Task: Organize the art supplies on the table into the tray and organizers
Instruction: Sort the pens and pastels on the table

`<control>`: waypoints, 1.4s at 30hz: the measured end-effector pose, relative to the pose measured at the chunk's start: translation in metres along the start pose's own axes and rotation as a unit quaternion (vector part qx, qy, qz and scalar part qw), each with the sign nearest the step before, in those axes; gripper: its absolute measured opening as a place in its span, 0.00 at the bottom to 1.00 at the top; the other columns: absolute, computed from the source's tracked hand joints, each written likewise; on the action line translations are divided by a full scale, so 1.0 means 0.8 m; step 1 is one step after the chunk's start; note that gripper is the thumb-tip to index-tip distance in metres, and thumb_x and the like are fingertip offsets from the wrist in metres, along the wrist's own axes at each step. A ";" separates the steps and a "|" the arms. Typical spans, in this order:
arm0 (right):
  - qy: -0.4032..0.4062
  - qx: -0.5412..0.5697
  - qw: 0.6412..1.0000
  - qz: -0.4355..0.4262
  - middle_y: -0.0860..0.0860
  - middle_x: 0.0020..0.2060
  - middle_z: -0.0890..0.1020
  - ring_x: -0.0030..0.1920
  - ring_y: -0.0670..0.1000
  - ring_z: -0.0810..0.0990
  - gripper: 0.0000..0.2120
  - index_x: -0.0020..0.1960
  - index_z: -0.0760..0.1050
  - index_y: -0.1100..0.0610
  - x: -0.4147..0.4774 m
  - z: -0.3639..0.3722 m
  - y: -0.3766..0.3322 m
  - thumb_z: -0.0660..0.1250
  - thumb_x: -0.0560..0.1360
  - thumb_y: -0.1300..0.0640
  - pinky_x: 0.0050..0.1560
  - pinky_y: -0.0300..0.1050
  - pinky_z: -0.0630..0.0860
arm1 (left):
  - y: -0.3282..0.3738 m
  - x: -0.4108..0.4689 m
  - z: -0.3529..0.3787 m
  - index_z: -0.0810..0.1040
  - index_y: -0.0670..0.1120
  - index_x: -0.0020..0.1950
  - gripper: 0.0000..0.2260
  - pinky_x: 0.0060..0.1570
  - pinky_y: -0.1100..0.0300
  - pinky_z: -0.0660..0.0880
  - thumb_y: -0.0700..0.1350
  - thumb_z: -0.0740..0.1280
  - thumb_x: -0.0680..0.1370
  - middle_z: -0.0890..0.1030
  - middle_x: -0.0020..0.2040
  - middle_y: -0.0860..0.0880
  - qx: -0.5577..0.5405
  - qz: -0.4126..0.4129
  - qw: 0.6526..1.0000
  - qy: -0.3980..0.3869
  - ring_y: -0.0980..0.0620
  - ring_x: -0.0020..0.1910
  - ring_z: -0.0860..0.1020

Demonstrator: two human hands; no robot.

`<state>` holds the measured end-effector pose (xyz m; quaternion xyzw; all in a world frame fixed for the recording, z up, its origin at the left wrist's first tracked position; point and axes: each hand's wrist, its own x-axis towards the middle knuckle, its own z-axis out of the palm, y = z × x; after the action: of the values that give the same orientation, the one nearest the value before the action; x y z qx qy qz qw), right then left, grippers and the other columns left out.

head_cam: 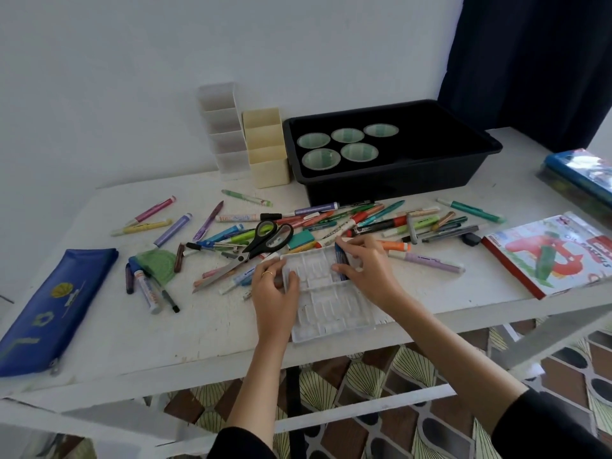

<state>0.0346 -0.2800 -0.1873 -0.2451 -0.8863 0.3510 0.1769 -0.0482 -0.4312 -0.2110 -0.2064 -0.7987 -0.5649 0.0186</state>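
Pencil case [49,303]: blue, zipped flat, at the desk's [198,326] left end. What it holds cannot be seen.
Loose markers [172,230]: strewn from beside the case across the middle of the desk, none sorted yet.
White organizer [221,127]: stands at the back against the wall; its stepped compartments look empty.
Cream organizer [266,150]: touching the white one on its right; nothing shows in its compartments.
Scissors [261,243]: black-handled, lying on top of the marker heap.
Left hand [276,289]: fingers curled on the left rim of the pastel insert [331,309], steadying it at the desk's near edge.
Pastel insert: clear moulded plastic with rows of slots. All look bare except at the far right, where the stick is.
Dark blue pastel [341,260]: at the insert's far right corner, in or just over a slot.
Right hand [367,270]: pinches the dark blue pastel between thumb and fingertips.
Step in hand: probably seating this first stick in its slot.
Next move: calls for letting go once the stick lies flat, then picking another short stick from the heap just behind.
Black tray [397,183]: at the back right, holding five cups [359,152] with green linings, each seemingly empty.
Oil pastels box [556,256]: closed, on the right end of the desk, well apart from the insert.
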 end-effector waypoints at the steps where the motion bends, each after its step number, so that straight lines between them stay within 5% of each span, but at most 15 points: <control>1: -0.003 -0.019 1.000 -0.016 0.53 0.58 0.71 0.59 0.52 0.67 0.25 0.68 0.71 0.57 -0.001 0.002 0.001 0.70 0.72 0.55 0.61 0.44 0.67 | 0.000 0.000 0.000 0.77 0.42 0.61 0.13 0.57 0.55 0.75 0.42 0.67 0.76 0.71 0.56 0.54 0.000 -0.002 1.000 0.001 0.52 0.56 0.74; 9: 0.053 -0.196 0.971 -0.129 0.57 0.55 0.75 0.54 0.59 0.71 0.13 0.56 0.80 0.62 -0.012 0.013 0.004 0.66 0.76 0.56 0.51 0.54 0.74 | 0.000 0.000 0.000 0.77 0.42 0.60 0.13 0.56 0.53 0.76 0.42 0.67 0.76 0.71 0.55 0.53 -0.002 -0.002 1.000 0.002 0.51 0.55 0.75; 16: 0.000 -0.225 0.968 -0.106 0.52 0.64 0.69 0.59 0.55 0.66 0.17 0.66 0.73 0.54 -0.014 0.004 0.005 0.58 0.80 0.52 0.60 0.49 0.67 | 0.004 0.001 -0.003 0.78 0.41 0.59 0.12 0.46 0.79 0.69 0.40 0.67 0.76 0.74 0.56 0.51 -0.022 -0.017 1.000 0.014 0.62 0.50 0.74; 20: -0.022 -0.205 0.975 -0.081 0.50 0.63 0.69 0.62 0.53 0.65 0.16 0.64 0.74 0.53 -0.003 -0.004 -0.004 0.62 0.78 0.51 0.62 0.48 0.65 | 0.004 0.002 -0.005 0.79 0.43 0.57 0.10 0.44 0.77 0.71 0.38 0.66 0.77 0.77 0.55 0.49 -0.051 -0.039 0.998 0.021 0.65 0.48 0.75; 25: -0.002 -0.186 0.980 -0.072 0.49 0.55 0.77 0.55 0.51 0.68 0.09 0.55 0.79 0.53 0.029 -0.015 -0.020 0.63 0.77 0.54 0.53 0.44 0.64 | 0.001 0.003 -0.006 0.79 0.42 0.58 0.11 0.41 0.74 0.73 0.37 0.66 0.76 0.78 0.51 0.48 -0.052 -0.047 0.997 0.026 0.63 0.43 0.76; 28: -0.012 -0.163 0.984 -0.074 0.49 0.55 0.78 0.59 0.52 0.68 0.08 0.55 0.78 0.51 0.050 -0.011 -0.029 0.64 0.77 0.55 0.59 0.47 0.65 | 0.001 0.004 -0.005 0.79 0.41 0.57 0.10 0.41 0.75 0.73 0.37 0.66 0.77 0.78 0.51 0.48 -0.045 -0.040 0.998 0.037 0.61 0.43 0.76; 35: -0.133 -0.221 0.956 -0.140 0.47 0.54 0.79 0.61 0.51 0.68 0.07 0.52 0.80 0.49 0.090 0.006 -0.050 0.66 0.76 0.54 0.63 0.48 0.60 | 0.000 0.007 0.001 0.78 0.41 0.55 0.08 0.42 0.73 0.74 0.38 0.65 0.77 0.78 0.47 0.47 -0.019 -0.033 0.998 0.049 0.59 0.42 0.76; 42: -0.132 -0.257 0.941 -0.179 0.49 0.54 0.76 0.58 0.52 0.69 0.06 0.51 0.79 0.50 0.103 0.021 -0.054 0.66 0.75 0.52 0.58 0.47 0.62 | 0.002 0.007 0.002 0.78 0.41 0.55 0.08 0.41 0.74 0.72 0.37 0.65 0.77 0.75 0.47 0.49 -0.013 -0.023 0.999 0.046 0.63 0.42 0.75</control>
<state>-0.0544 -0.2703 -0.1570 -0.0711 -0.9909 0.1032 0.0498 -0.0529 -0.4276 -0.2086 -0.1624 -0.7940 -0.5844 0.0396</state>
